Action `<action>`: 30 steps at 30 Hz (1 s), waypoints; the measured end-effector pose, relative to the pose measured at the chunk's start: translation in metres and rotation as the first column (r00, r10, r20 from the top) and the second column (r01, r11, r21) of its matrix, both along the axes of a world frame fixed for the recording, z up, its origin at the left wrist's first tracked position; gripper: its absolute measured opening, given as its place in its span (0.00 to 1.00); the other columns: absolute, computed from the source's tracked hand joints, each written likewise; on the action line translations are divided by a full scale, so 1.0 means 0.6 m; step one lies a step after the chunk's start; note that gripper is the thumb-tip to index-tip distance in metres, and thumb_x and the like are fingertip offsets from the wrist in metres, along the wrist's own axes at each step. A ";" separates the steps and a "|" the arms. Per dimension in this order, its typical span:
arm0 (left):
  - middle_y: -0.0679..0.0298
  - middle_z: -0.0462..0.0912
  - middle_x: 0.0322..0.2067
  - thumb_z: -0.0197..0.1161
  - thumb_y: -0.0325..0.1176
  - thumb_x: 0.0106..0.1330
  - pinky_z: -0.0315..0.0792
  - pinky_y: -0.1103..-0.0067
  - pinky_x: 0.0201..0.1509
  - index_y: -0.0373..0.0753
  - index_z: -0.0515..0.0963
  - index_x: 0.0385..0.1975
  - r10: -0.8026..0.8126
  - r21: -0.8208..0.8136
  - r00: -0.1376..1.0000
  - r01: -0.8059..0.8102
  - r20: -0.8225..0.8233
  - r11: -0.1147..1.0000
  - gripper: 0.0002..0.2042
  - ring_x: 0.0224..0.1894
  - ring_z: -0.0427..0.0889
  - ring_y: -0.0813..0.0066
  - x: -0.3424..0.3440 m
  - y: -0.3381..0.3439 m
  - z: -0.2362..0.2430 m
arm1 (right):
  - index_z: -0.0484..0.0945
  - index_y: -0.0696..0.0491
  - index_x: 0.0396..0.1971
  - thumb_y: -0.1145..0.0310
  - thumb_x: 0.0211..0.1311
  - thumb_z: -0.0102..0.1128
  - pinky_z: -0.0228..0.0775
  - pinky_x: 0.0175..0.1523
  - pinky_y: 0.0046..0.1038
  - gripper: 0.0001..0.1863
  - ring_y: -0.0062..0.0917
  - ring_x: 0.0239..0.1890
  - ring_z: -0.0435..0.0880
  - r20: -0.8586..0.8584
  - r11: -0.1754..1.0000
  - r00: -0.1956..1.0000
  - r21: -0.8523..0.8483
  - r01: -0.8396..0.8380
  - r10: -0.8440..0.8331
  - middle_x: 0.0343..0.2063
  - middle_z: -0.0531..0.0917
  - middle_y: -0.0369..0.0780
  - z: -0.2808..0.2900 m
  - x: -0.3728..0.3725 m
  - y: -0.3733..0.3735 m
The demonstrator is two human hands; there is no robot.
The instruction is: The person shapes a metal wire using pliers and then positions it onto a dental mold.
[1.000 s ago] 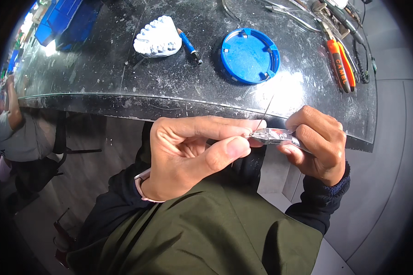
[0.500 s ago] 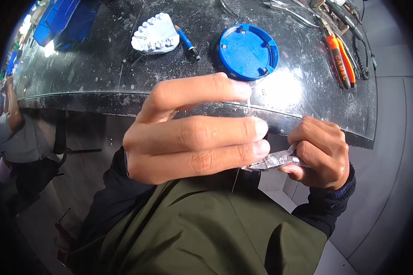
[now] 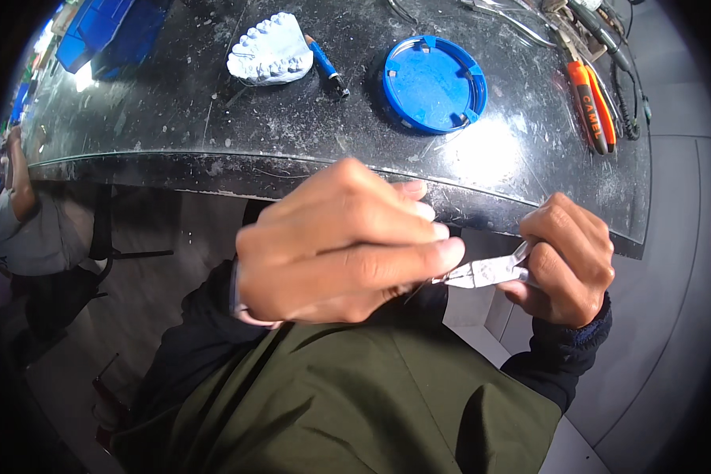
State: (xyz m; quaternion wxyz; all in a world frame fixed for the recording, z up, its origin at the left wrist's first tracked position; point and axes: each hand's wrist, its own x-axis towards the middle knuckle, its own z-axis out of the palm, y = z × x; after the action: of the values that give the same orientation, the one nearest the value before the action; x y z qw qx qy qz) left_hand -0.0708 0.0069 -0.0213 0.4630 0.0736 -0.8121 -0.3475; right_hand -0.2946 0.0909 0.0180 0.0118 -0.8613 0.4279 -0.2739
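My right hand [image 3: 569, 261] is wrapped around the handles of small metal pliers [image 3: 490, 272], whose jaws point left. At the jaw tips, my left hand [image 3: 347, 245] has its fingers bent and drawn together. A thin wire [image 3: 411, 295] shows just below the left fingertips and seems to be pinched there; most of it is hidden by the fingers. Both hands are in front of the bench edge, above an olive-green apron [image 3: 371, 387]. On the bench beyond them lie a round blue dish [image 3: 430, 85] and a white plaster dental model [image 3: 270, 54].
A blue pencil [image 3: 327, 68] lies beside the dental model. Orange-handled pliers [image 3: 588, 107] and other metal tools rest at the right of the dark bench [image 3: 174, 118]. A blue bin [image 3: 91, 35] stands far left. Another person's arm [image 3: 21, 170] shows at the left edge.
My left hand has turned, and its spread fingers have drawn together near the plier tips. My right hand and the pliers have shifted slightly right.
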 end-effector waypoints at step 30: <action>0.54 0.84 0.25 0.63 0.13 0.52 0.81 0.83 0.33 0.25 0.81 0.29 -0.061 0.747 0.988 0.147 -0.142 0.648 0.06 0.29 0.85 0.74 -0.008 0.034 0.005 | 0.75 0.54 0.19 0.53 0.47 0.67 0.68 0.52 0.43 0.19 0.33 0.39 0.82 -0.119 0.976 0.971 0.042 0.212 -0.205 0.37 0.83 0.41 -0.006 -0.004 0.009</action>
State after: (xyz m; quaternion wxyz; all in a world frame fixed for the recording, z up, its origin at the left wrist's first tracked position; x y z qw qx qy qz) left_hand -0.0754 0.0272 -0.0181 0.4115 0.1943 -0.5717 -0.6827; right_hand -0.2970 0.0964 0.0146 -0.0180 -0.8251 0.5233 -0.2122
